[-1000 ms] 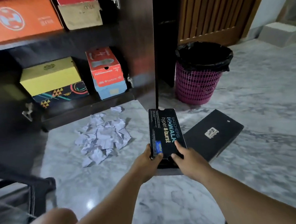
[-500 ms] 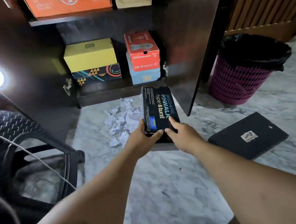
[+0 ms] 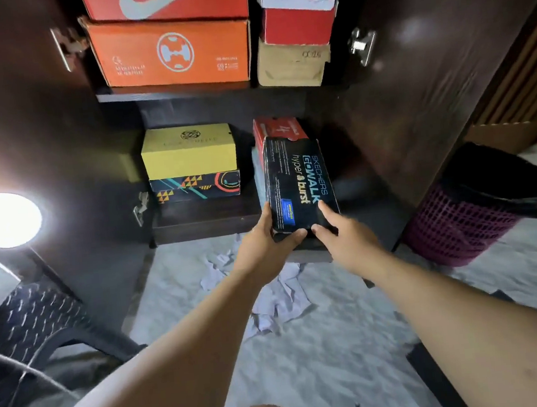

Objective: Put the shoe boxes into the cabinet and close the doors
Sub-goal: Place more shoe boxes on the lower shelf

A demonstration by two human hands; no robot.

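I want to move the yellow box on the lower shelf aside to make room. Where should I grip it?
Grip the yellow box by its two short ends, coming from the front. It lies flat on the patterned box, long face forward, with open space at either end, so both hands probably fit.

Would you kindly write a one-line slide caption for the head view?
Both hands, left and right, hold a black Skechers shoe box at the open cabinet's lower shelf.

Both hands, left hand (image 3: 266, 246) and right hand (image 3: 346, 238), grip a black Skechers shoe box (image 3: 299, 184) at the cabinet's lower shelf (image 3: 206, 216) front edge.
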